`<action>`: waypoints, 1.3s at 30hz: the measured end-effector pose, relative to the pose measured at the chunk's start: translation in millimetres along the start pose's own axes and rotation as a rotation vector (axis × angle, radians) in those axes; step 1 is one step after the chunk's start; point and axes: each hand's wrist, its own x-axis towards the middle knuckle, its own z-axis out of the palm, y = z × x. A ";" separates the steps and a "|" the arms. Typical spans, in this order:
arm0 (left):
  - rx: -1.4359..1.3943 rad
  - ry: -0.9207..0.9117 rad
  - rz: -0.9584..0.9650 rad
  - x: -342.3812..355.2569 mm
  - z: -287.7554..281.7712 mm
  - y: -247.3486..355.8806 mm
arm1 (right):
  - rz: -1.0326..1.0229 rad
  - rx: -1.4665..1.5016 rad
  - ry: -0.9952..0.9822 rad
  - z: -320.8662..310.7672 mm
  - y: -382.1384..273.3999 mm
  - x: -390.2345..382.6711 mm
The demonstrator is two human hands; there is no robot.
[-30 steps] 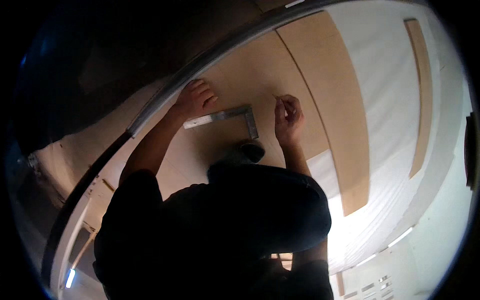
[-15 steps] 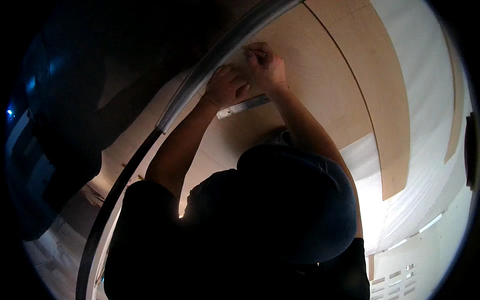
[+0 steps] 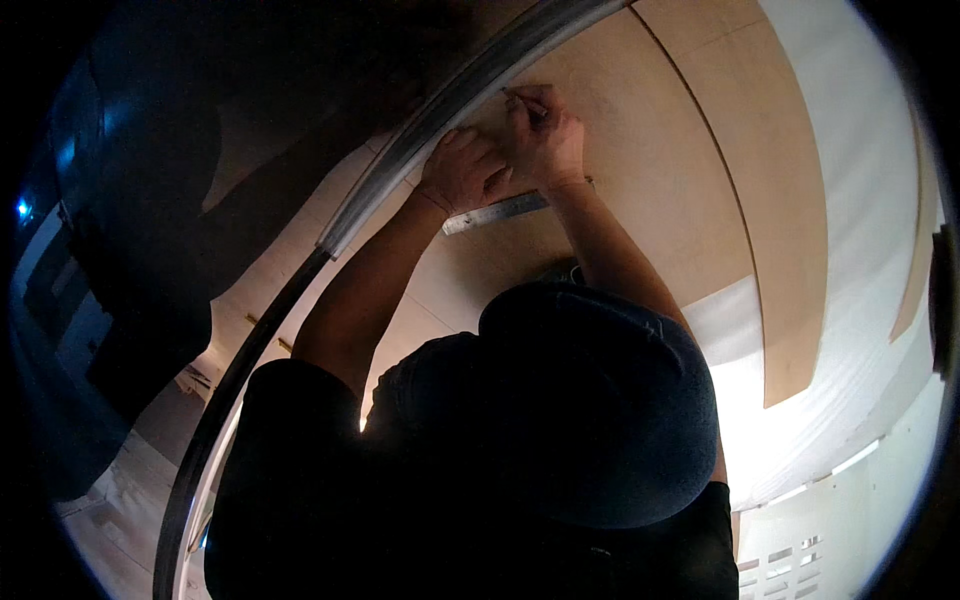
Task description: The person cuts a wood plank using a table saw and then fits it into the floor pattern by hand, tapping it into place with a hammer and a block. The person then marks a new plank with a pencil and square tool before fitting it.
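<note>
A wide tan board [image 3: 650, 180], which looks like thin wood, lies under both my hands. My left hand [image 3: 465, 172] rests on it beside the dark rail, fingers curled and thumb bent in; whatever they may grip is hidden. Just below that hand lies a flat, pale metal strip [image 3: 495, 213], partly covered by my right wrist. My right hand [image 3: 548, 135] is close to the left one, its fingers pinched together near the board. Something small and thin seems to be between those fingertips, too dark to name.
A long curved grey and black rail [image 3: 390, 165] runs along the board's left side. To the right are a narrow tan strip [image 3: 785, 300] and white sheeting [image 3: 850, 260]. Dark shapes fill the left, with a small blue light [image 3: 23, 208].
The whole view has shifted slightly, moving the hands a little rightward in the picture. My right hand has turned slightly, its fingers more curled; the left keeps its place by the metal strip.
</note>
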 end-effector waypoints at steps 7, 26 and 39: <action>-0.023 0.045 -0.005 -3.1 5.0 -2.9 | -0.065 -0.038 0.002 3.7 5.7 0.9; -0.035 0.091 -0.012 1.6 -10.7 10.7 | -0.340 -0.781 0.260 -263.5 99.7 -48.2; -0.139 -0.275 -0.442 -40.6 21.5 111.3 | 0.105 -0.965 0.017 -482.1 148.4 -30.1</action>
